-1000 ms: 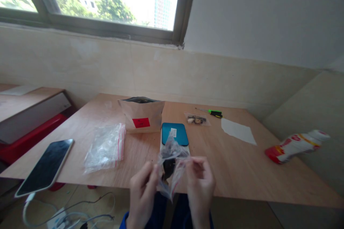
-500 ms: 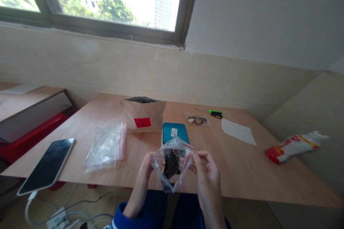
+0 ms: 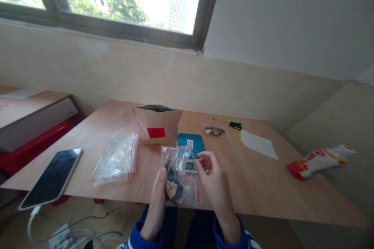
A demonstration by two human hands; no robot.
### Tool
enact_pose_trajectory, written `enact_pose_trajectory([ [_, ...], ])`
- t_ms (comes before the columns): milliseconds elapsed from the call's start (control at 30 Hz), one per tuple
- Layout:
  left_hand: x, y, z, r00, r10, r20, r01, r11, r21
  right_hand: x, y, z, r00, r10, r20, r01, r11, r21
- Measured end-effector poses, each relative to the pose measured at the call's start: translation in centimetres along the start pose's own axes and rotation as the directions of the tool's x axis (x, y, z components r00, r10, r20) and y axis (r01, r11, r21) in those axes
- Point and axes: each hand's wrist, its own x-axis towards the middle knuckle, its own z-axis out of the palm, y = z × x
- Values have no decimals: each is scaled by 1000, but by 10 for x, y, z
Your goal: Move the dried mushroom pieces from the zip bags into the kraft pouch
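Observation:
A clear zip bag (image 3: 187,188) with dark and pale dried pieces in it, which look like dried mushrooms, hangs between my hands near the table's front edge. My left hand (image 3: 158,188) is closed on its left side, where the pieces are bunched. With thumb and fingertips, my right hand (image 3: 212,171) pinches the bag's upper right edge. Behind the bag lies a small scale with a teal lid (image 3: 190,144), its lower part partly covered by the plastic. A brown paper pouch (image 3: 157,124) with a red label stands open at the top, behind and left of the bag.
Empty zip bags (image 3: 115,159) lie left of the pouch, and a phone (image 3: 52,179) on a cable is at the left edge. A small filled bag (image 3: 215,130), screwdrivers (image 3: 233,123), white paper (image 3: 258,144) and a bottle (image 3: 320,161) lie to the right.
The bag has turned from mouth toward me to its flat side, its contents now bunched at the left. My right hand has shifted slightly up and left; my left hand holds lower on the side.

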Motion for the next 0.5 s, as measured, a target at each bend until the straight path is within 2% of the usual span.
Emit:
enact_pose_trajectory([
  [67, 1, 2, -4, 999, 17, -32, -14, 997, 77, -3, -5, 2, 991, -121, 57, 123, 992, -27],
  [133, 0, 5, -6, 999, 32, -13, -30, 992, 123, -6, -11, 4, 962, -173, 211, 173, 985, 21],
  [200, -2, 7, -7, 999, 51, 6, -51, 987, 152, -10, -17, 7, 920, -143, 365, 126, 990, 70],
  [267, -4, 9, -8, 996, 93, 4, -92, 979, 182, -11, -20, 10, 882, -78, 464, 44, 996, 83],
  [400, -5, 12, -12, 980, 183, 73, -195, 954, 229, -7, -18, 15, 804, -40, 594, -31, 994, 109],
  [500, -4, 15, -14, 976, 194, 96, -212, 947, 241, -3, -14, 19, 782, -100, 615, -8, 985, 171],
])
